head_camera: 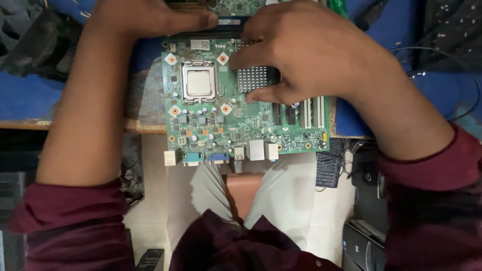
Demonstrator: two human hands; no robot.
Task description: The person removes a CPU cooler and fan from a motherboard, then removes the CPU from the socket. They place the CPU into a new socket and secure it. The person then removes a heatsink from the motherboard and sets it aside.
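A green motherboard point(236, 108) lies flat on the blue bench point(30, 95), its port edge hanging over toward the person's lap. The left hand point(145, 17) presses its far edge with fingers together, thumb on a dark memory slot point(206, 36). The right hand point(306, 50) spreads over the finned heatsink point(252, 79), fingers apart. Even pressure from both hands would likely seat parts best, keeping clear of the silver processor point(199, 83).

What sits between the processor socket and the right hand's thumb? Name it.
In the head view, a small finned heatsink lies between the processor socket and the right hand.
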